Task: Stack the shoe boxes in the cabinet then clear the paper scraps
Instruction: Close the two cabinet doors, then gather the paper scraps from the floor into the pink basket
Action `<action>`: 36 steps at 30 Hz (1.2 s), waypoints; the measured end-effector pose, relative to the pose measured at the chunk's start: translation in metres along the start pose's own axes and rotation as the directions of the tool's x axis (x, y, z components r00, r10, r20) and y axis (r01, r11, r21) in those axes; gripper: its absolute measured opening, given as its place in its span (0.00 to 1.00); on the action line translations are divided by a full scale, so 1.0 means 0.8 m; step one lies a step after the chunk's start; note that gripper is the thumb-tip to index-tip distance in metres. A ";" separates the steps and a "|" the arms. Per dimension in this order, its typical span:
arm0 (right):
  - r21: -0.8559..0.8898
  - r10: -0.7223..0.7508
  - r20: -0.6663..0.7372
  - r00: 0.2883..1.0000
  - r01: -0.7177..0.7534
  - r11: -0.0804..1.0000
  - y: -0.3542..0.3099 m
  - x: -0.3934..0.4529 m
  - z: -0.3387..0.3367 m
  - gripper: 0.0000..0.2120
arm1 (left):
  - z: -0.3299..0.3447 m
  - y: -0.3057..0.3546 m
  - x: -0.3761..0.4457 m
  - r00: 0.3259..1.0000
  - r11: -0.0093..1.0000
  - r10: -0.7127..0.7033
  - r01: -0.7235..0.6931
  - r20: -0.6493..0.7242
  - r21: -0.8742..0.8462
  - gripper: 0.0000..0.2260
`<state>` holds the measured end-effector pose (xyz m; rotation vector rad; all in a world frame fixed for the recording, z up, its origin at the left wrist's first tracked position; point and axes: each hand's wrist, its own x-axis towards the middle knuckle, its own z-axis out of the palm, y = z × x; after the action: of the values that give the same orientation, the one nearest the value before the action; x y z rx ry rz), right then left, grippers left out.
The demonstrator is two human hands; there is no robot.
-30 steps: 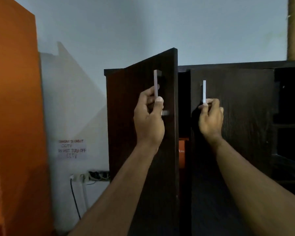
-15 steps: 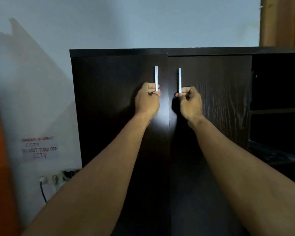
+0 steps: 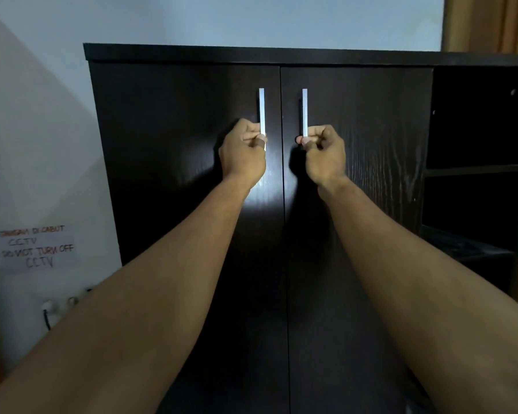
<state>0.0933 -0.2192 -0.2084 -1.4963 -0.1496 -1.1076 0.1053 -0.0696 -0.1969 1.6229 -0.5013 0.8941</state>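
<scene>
A dark brown cabinet (image 3: pixel 174 121) fills the middle of the head view, both of its doors shut flush. Each door carries a silver bar handle near the centre seam. My left hand (image 3: pixel 242 153) is closed around the lower end of the left door handle (image 3: pixel 261 110). My right hand (image 3: pixel 325 153) is closed around the lower end of the right door handle (image 3: pixel 304 110). No shoe boxes or paper scraps are in sight; the cabinet's inside is hidden behind the doors.
Open dark shelves (image 3: pixel 476 171) adjoin the cabinet on the right. A pale wall on the left carries a handwritten CCTV note (image 3: pixel 36 246) above a power strip with a cable (image 3: pixel 47 309). A brown curtain (image 3: pixel 491 22) hangs at the top right.
A second ago the left door stood ajar with an orange box visible inside. Both doors have swung shut, and both hands remain on the handles. The view has drawn nearer to the cabinet.
</scene>
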 end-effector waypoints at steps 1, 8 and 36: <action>0.013 0.009 -0.008 1.000 -0.009 1.000 -0.002 -0.001 0.000 0.11 | -0.002 -0.001 0.000 1.000 1.000 -0.003 0.003 -0.004 -0.016 0.05; 0.112 0.105 -0.140 0.985 -0.089 0.990 -0.007 -0.009 0.013 0.13 | 0.001 -0.006 -0.023 1.000 0.994 0.014 -0.016 -0.022 -0.110 0.17; -0.660 0.470 0.321 0.822 -0.162 0.734 0.221 -0.514 -0.076 0.06 | -0.171 -0.337 -0.435 0.825 0.981 -0.191 0.146 0.532 0.127 0.13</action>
<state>-0.0453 -0.1206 -0.6264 -2.2687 0.1632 -0.4812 0.0499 0.0793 -0.6295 1.9665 -0.7029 0.3071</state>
